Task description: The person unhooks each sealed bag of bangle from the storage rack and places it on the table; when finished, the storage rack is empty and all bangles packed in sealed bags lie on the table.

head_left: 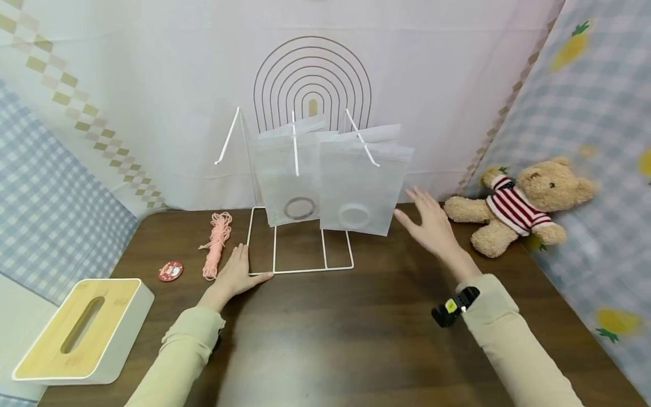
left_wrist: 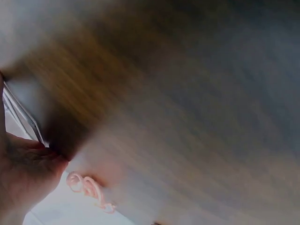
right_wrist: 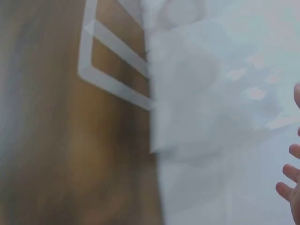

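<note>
A white wire rack stands on the table, its base frame (head_left: 305,272) flat and three prongs, one of them a bare left prong (head_left: 229,135), pointing forward. Frosted zip bags hang from the middle and right prongs. A dark ring shows through the left bag (head_left: 285,181) and a pale ring through the right bag (head_left: 363,183). My left hand (head_left: 236,272) rests at the base's front left corner, fingers extended along the side and thumb along the front wire. With fingers spread and nothing held, my right hand (head_left: 429,223) hovers beside the right bag's edge.
Left of the rack lies a bundle of pink rope (head_left: 217,243), and beside it a round red badge (head_left: 170,271). A tissue box (head_left: 117,339) with a wooden lid occupies the front left. At the right, a teddy bear (head_left: 513,203) leans against the checked cloth.
</note>
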Motion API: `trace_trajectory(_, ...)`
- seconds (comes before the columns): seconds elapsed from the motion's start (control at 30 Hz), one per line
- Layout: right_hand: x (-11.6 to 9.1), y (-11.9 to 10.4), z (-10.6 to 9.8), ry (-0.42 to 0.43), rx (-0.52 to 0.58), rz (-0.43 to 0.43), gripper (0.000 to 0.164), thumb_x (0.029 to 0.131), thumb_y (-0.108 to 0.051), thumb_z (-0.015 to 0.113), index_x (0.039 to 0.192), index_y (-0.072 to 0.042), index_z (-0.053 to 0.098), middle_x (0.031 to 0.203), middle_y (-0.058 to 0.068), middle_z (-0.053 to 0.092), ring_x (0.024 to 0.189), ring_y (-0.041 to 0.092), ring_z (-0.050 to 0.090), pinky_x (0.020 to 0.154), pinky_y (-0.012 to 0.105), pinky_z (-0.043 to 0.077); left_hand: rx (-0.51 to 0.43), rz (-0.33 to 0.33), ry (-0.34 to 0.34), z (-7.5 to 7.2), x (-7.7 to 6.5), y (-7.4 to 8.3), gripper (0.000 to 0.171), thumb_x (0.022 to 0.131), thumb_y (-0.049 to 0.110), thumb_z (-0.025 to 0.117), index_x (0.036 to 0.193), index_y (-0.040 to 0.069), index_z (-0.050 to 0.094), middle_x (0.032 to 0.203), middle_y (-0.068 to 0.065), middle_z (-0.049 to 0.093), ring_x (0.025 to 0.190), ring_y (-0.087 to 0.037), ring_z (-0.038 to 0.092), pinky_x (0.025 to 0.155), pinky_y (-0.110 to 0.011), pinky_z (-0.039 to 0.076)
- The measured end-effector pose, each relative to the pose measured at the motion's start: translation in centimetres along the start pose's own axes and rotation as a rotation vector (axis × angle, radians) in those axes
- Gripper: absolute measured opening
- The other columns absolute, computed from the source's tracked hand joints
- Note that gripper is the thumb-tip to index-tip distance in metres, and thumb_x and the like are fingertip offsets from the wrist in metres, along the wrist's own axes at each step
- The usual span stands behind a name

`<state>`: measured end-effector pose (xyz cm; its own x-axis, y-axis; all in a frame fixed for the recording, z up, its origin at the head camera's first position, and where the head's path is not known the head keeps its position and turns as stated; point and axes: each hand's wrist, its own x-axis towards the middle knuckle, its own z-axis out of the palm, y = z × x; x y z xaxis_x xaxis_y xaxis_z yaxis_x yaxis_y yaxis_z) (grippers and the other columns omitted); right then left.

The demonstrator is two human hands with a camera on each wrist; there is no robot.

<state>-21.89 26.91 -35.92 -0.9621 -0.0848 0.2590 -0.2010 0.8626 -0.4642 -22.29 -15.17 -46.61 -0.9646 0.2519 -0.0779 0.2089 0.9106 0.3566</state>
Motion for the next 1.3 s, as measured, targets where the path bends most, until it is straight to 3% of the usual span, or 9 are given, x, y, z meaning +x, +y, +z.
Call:
trace_trajectory(0.13,3.0,-3.5,-1.8,0.221,0.365,0.039,0.06,0.087,-0.04,0.058,0.136,-0.009,0.043,0.132,0.013,0.051,0.121,0.027,0.049,0.102,0.042,0.039,-0.025,0.0,-0.031,0.2,-0.2,-0.3,0.103,0.08,0.054,0.059,0.137,-0.02,0.015,0.144,-0.038,0.014,0.135,-0.049,0.014,0.112,-0.051,0.018)
trace_trajectory(0.2,3.7,-4.6,-2.3,0.312,0.535,0.063,0.051,0.085,-0.033,0.062,0.127,-0.006,0.052,0.111,0.006,0.063,0.101,0.016,0.061,0.089,0.03,0.05,-0.029,0.005,-0.037,0.3,-0.3,-0.2,0.104,0.079,0.055,0.06,0.136,-0.02,0.016,0.143,-0.039,0.015,0.135,-0.049,0.015,0.112,-0.052,0.019)
trace_trajectory(0.33,4.3,-5.8,-3.1,0.403,0.714,0.063,0.028,0.084,-0.019,0.065,0.106,-0.002,0.062,0.077,-0.014,0.063,0.068,0.001,0.06,0.061,0.014,0.052,-0.027,-0.001,-0.043,0.4,-0.4,-0.1,0.103,0.079,0.053,0.06,0.137,-0.019,0.016,0.143,-0.038,0.016,0.134,-0.05,0.015,0.111,-0.052,0.019)
trace_trajectory(0.53,3.9,-6.2,-4.0,0.413,0.79,0.038,0.012,0.083,-0.01,0.065,0.094,-0.006,0.069,0.072,-0.021,0.066,0.064,-0.001,0.061,0.054,0.013,0.05,-0.019,-0.001,-0.03,0.1,-0.1,-0.1,0.103,0.079,0.054,0.061,0.137,-0.019,0.016,0.143,-0.038,0.016,0.134,-0.05,0.016,0.111,-0.053,0.02)
trace_trajectory(0.8,2.6,-6.5,-5.3,0.373,0.832,0.001,0.009,0.081,-0.006,0.067,0.086,-0.011,0.072,0.07,-0.019,0.068,0.061,-0.001,0.062,0.054,0.013,0.051,-0.031,-0.016,-0.046,0.0,0.0,-0.1,0.105,0.078,0.056,0.06,0.137,-0.019,0.015,0.143,-0.038,0.015,0.134,-0.05,0.015,0.111,-0.053,0.02)
trace_trajectory(1.07,1.3,-7.1,-6.6,0.361,0.825,-0.022,0.009,0.078,-0.012,0.071,0.086,-0.012,0.074,0.07,-0.016,0.069,0.058,0.0,0.061,0.053,0.014,0.05,-0.034,-0.02,-0.035,-0.1,0.0,-0.7,0.105,0.078,0.054,0.061,0.137,-0.019,0.016,0.143,-0.038,0.016,0.134,-0.05,0.016,0.111,-0.053,0.02)
trace_trajectory(1.3,-0.4,-5.7,-8.5,0.354,1.117,-0.064,0.012,0.079,0.002,0.066,0.082,-0.007,0.073,0.073,-0.003,0.072,0.057,0.005,0.063,0.051,0.014,0.05,-0.038,-0.014,-0.017,0.0,0.0,-0.6,0.106,0.077,0.056,0.062,0.136,-0.019,0.017,0.143,-0.039,0.017,0.133,-0.051,0.017,0.11,-0.054,0.021)
